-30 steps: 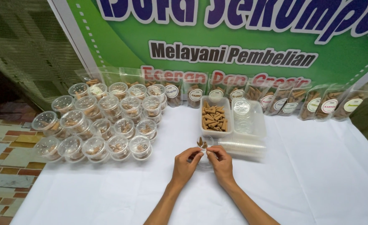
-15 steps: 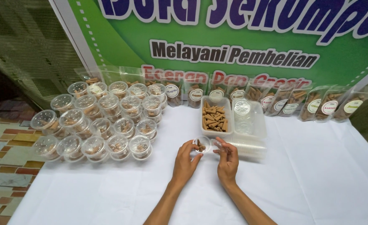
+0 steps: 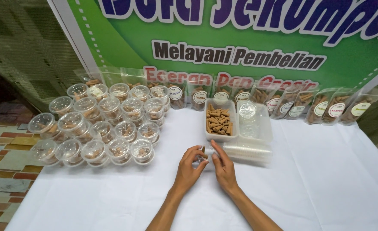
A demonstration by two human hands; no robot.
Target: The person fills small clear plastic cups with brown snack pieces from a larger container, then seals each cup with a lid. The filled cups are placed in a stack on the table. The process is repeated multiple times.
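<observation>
My left hand (image 3: pixel 189 167) and my right hand (image 3: pixel 223 166) meet over the white cloth (image 3: pixel 326 188), fingertips together on a small clear round cup (image 3: pixel 202 156) with brown cones inside. Just beyond the hands stands a clear rectangular tray of brown cones (image 3: pixel 219 121), and to its right a second clear tray with round lids (image 3: pixel 253 122). A stack of clear lids (image 3: pixel 246 150) lies beside my right hand.
Several filled clear cups with lids (image 3: pixel 101 128) are stacked at the left. A row of clear pouches of brown cones (image 3: pixel 291 102) leans against a green banner (image 3: pixel 249 38) at the back. Tiled floor (image 3: pixel 0 154) shows at the left edge.
My right hand reached toward the lid stack half a second ago and has come back to the left hand, both now closed around the small cup.
</observation>
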